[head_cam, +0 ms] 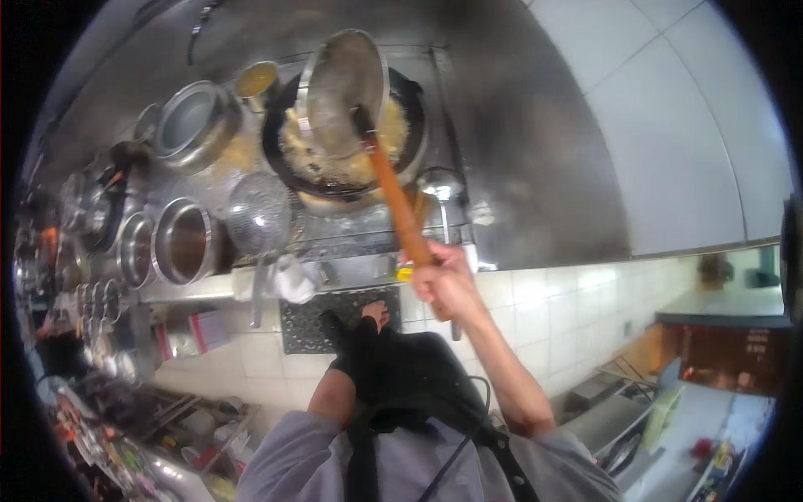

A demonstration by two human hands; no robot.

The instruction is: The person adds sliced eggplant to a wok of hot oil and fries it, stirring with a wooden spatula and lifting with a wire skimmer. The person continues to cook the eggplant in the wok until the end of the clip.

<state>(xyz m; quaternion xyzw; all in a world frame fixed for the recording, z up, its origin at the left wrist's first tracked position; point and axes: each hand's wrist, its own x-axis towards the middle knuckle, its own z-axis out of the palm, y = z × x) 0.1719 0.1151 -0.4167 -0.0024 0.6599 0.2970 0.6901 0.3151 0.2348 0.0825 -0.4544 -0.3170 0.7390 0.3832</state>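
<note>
My right hand [442, 279] grips the wooden handle [401, 213] of a round metal strainer or shallow pan [345, 94], tilted over a dark wok [271, 147]. Pale yellow food [395, 128] lies in bubbling oil inside the wok. My left hand [375, 312] hangs low by my black apron, above a dark floor mat; it holds nothing that I can see, and its fingers are partly blurred. A ladle [443, 185] lies just right of the wok. To the wok's left rests a perforated metal skimmer [259, 213], its handle jutting past the counter's front edge.
Left of the wok stand a metal pot [188, 122], a small container of yellow liquid [256, 80] and open steel pots [182, 241]. A white cloth [295, 279] sits at the stove's front edge. Metal wall panelling [527, 157] rises at right. Shelves with goods are at lower left.
</note>
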